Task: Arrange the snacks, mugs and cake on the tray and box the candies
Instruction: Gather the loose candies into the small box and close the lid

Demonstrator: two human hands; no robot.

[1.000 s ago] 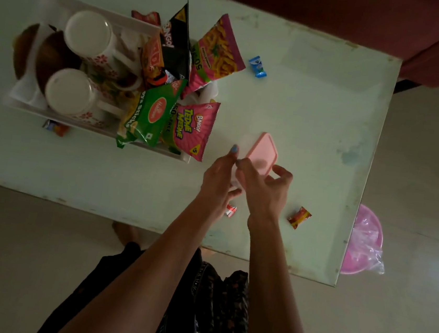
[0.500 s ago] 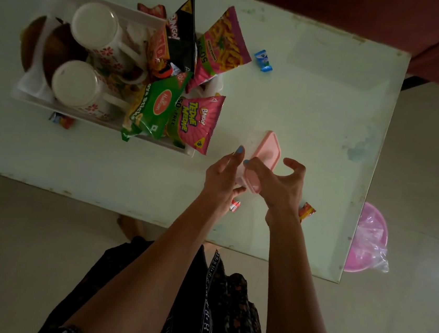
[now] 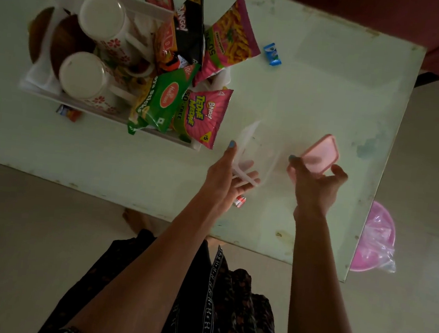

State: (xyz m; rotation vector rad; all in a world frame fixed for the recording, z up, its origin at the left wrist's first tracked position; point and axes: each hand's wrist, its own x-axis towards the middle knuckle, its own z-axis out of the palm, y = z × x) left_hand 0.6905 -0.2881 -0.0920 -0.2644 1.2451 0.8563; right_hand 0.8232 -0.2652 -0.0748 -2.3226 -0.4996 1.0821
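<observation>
My left hand [image 3: 225,175] grips a clear plastic box [image 3: 256,148] by its near end, just above the pale table [image 3: 316,95]. My right hand [image 3: 314,185] holds the pink lid [image 3: 321,154] apart from the box, to its right. A white tray [image 3: 44,88] at the left carries two upturned flowered mugs [image 3: 101,16] [image 3: 82,75], brown cake [image 3: 66,39] and several snack packets [image 3: 204,118]. Loose candies lie on the table: a blue one [image 3: 272,53], a red one [image 3: 239,202] under my left wrist, and one [image 3: 68,113] beside the tray's near edge.
A pink bin with a plastic liner [image 3: 377,239] stands on the floor past the table's right edge. A dark red sofa [image 3: 393,19] runs behind the table. My patterned clothing [image 3: 224,304] and a bare foot [image 3: 136,218] show below the near table edge.
The pink lid has come off the clear box. My right hand carried the lid to the right while my left hand kept hold of the box.
</observation>
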